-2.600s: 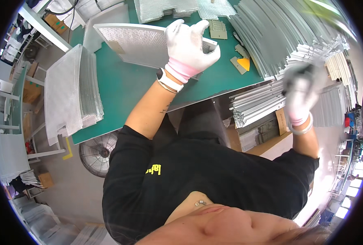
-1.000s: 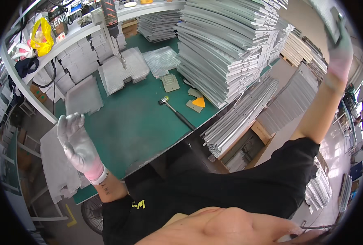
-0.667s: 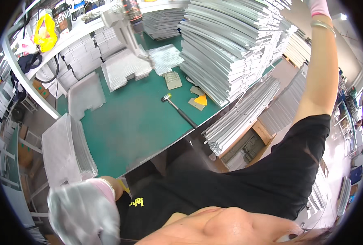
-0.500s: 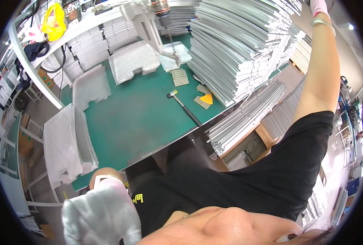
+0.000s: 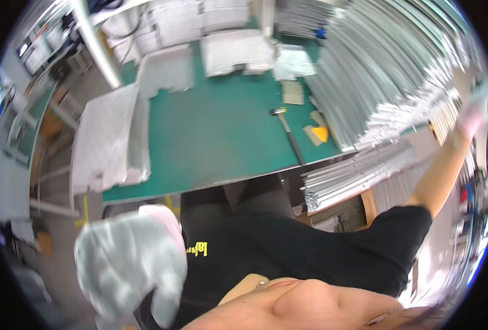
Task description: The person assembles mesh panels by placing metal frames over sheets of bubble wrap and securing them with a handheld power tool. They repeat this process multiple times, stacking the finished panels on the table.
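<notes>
My left hand (image 5: 131,264), in a grey-white glove with a pink cuff, is raised close at the lower left. Its thumb stands apart from the fingers, with nothing visible between them; the lower edge crops the fingertips. On the far right my outstretched right hand (image 5: 472,107), also gloved, is beside the end of a tall stack of silvery metal strips (image 5: 376,71). Motion blur hides its fingers and whether it grips a strip. A mallet (image 5: 288,135) with a black handle lies on the green tabletop (image 5: 211,132), close to its front edge.
Thin grey sheets are stacked at the table's left (image 5: 104,137) and back (image 5: 238,52). Beside the mallet lie beige plates (image 5: 293,92) and a yellow piece (image 5: 320,134). More metal strips (image 5: 359,173) rest below the right edge, above an open carton (image 5: 369,206). A white post (image 5: 95,44) rises at the back left.
The view has swung, so the table sits further right and higher. My right arm has come down from the upper right corner to beside the strip stack's end. My left hand stays raised.
</notes>
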### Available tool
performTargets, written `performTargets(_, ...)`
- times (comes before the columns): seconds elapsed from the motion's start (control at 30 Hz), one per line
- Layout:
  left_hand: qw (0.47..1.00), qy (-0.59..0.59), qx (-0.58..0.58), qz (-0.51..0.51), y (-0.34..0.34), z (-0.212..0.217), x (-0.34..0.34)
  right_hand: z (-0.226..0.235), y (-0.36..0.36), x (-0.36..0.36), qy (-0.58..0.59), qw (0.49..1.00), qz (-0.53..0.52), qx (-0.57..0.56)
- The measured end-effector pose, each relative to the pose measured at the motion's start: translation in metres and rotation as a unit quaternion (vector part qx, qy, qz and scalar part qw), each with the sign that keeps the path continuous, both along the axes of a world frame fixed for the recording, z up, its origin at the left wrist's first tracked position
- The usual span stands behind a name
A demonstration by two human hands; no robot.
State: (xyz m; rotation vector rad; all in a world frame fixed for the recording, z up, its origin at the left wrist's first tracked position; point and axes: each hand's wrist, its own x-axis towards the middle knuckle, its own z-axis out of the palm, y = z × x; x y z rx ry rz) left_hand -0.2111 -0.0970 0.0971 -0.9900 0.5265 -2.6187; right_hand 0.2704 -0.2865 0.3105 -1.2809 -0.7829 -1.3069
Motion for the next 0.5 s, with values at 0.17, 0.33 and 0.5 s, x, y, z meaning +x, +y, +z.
performTargets(0.17,0.669,0.31,-0.551,0.39,0.046,-0.046,-0.106,-0.25,-0.003,-0.031,0.165,0.946,0.209,-0.185)
performTargets(0.33,0.113,0.483,-0.748,0.442,0.104,-0.13,-0.173,-0.423,0.07,-0.131,0.496,0.723,0.421,-0.234)
performTargets(0.5,0.083,0.487,-0.8,0.34,0.093,-0.091,-0.144,-0.439,0.092,-0.208,0.378,0.653,0.497,-0.429)
